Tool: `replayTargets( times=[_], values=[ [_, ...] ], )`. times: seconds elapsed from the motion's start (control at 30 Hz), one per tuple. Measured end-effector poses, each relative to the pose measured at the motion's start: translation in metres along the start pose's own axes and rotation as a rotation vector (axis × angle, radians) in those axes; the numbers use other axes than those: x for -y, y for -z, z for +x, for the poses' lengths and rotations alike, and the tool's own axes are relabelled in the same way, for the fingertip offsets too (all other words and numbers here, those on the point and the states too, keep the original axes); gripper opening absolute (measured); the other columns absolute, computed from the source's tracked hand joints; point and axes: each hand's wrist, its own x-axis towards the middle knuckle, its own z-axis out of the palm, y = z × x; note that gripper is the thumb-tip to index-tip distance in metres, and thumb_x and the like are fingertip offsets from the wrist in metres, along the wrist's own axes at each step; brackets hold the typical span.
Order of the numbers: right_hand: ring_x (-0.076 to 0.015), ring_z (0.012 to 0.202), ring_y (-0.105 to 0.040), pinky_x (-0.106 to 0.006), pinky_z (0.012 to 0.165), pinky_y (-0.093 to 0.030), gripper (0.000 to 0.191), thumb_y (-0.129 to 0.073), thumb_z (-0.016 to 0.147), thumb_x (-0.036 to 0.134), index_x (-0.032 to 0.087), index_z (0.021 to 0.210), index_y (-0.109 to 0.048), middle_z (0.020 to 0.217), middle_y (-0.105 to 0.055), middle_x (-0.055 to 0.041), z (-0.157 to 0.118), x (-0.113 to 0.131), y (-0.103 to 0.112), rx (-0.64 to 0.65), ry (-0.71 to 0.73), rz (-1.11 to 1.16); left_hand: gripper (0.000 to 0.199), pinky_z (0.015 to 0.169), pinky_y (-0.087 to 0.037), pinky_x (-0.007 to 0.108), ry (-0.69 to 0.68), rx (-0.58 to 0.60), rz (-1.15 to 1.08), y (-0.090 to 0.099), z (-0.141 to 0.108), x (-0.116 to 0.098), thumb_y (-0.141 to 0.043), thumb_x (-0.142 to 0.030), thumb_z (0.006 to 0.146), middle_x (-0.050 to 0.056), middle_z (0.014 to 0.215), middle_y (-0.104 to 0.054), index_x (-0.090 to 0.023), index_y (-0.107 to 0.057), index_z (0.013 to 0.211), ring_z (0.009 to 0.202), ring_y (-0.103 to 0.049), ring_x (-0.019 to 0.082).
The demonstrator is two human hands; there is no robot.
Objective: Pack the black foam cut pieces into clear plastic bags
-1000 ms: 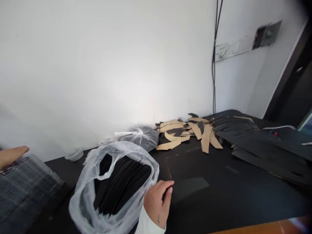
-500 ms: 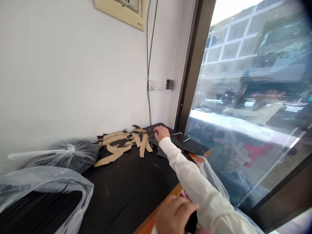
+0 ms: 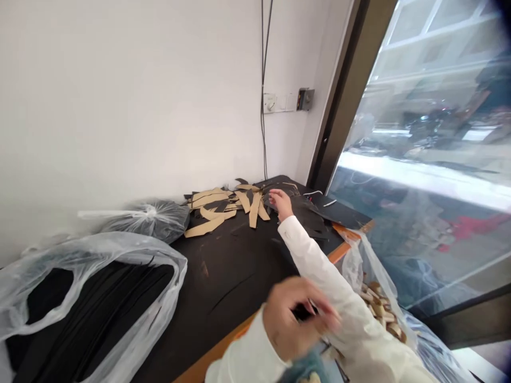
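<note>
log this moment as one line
right hand on black sheets | left hand blurred, holding dark piece | tan strips nearby

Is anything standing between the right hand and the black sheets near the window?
Nothing visible stands in the way: the right hand is directly over the black sheets, with no object between them.

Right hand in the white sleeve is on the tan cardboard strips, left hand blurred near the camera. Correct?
Not quite. The head view shows the right hand on the dark black sheets, just right of the tan cardboard strips, not on them. The white sleeve and blurred left hand near the camera are as you said.
</note>
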Motion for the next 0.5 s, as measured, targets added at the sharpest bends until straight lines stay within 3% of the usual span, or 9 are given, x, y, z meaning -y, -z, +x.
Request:
replayTargets(
  times=[0.07,0.1,0.2,0.23,0.27,0.33,0.43,0.5],
  values=[
    [-0.0102,0.071,-0.061,-0.028,0.071,-0.052,0.028,-0.039,0.097,0.036,0.019,0.106,-0.059,0.092,-0.065,-0.0019,-0.044,0.009,-0.005,0.030,0.053,0.121,0.039,0.050,-0.043,0.025,-0.054,-0.318,-0.191,0.045,0.010,-0.002,-0.062,-0.055,0.084,0.000,0.062,-0.052,-0.020,-0.054,0.068,0.056,-0.050,0.011],
    [-0.0099,0.069,-0.060,-0.027,0.071,-0.051,0.027,-0.038,0.096,0.036,0.022,0.104,-0.059,0.089,-0.065,-0.0006,-0.073,0.013,-0.005,0.059,0.085,0.168,0.034,0.048,-0.040,0.023,-0.032,-0.413,-0.278,0.069,0.011,-0.003,-0.056,-0.050,0.088,-0.002,0.062,-0.047,-0.021,-0.051,0.071,0.053,-0.044,0.010],
    [-0.0124,0.063,-0.059,-0.028,0.068,-0.049,0.017,-0.051,0.089,0.033,0.025,0.087,-0.065,0.072,-0.064,0.0013,-0.167,0.015,0.001,0.244,0.191,0.212,0.031,0.048,-0.037,0.022,0.035,-0.563,-0.370,0.134,-0.005,-0.005,-0.039,-0.047,0.094,-0.002,0.065,-0.040,-0.022,-0.050,0.078,0.053,-0.037,0.010],
    [-0.0132,0.065,-0.060,-0.029,0.070,-0.049,0.016,-0.052,0.088,0.028,0.026,0.089,-0.068,0.071,-0.065,0.0013,-0.195,0.012,0.005,0.363,0.328,0.101,0.033,0.047,-0.035,0.022,0.065,-0.595,-0.328,0.150,-0.016,-0.005,-0.036,-0.049,0.093,-0.002,0.064,-0.039,-0.022,-0.050,0.079,0.052,-0.035,0.011],
    [-0.0138,0.064,-0.059,-0.030,0.069,-0.048,0.017,-0.053,0.088,0.024,0.028,0.091,-0.069,0.068,-0.065,0.0018,-0.218,0.008,0.009,0.387,0.404,-0.012,0.036,0.047,-0.035,0.022,0.113,-0.603,-0.207,0.162,-0.029,-0.005,-0.034,-0.051,0.093,-0.002,0.063,-0.039,-0.022,-0.051,0.079,0.052,-0.036,0.011],
    [-0.0150,0.069,-0.062,-0.030,0.070,-0.049,0.019,-0.052,0.089,0.020,0.028,0.096,-0.069,0.070,-0.067,0.0012,-0.247,-0.005,0.016,0.385,0.389,-0.122,0.038,0.052,-0.041,0.026,0.256,-0.547,0.138,0.175,-0.057,-0.002,-0.038,-0.053,0.091,0.000,0.065,-0.047,-0.022,-0.055,0.078,0.056,-0.045,0.013],
    [-0.0190,0.085,-0.064,-0.035,0.081,-0.050,0.018,-0.053,0.090,0.025,0.023,0.102,-0.067,0.085,-0.071,-0.0026,-0.249,-0.029,0.022,0.232,0.295,-0.265,0.028,0.075,-0.049,0.036,0.430,-0.447,0.717,0.176,-0.092,0.011,-0.060,-0.047,0.082,0.007,0.087,-0.064,-0.020,-0.068,0.086,0.083,-0.059,0.023],
    [-0.0235,0.098,-0.062,-0.043,0.093,-0.047,0.023,-0.055,0.090,0.030,0.021,0.107,-0.066,0.100,-0.071,-0.0060,-0.237,-0.041,0.021,0.170,0.334,-0.424,0.031,0.085,-0.047,0.042,0.467,-0.395,1.088,0.171,-0.107,0.025,-0.064,-0.042,0.081,0.010,0.101,-0.066,-0.020,-0.071,0.101,0.095,-0.059,0.029]
  ],
)
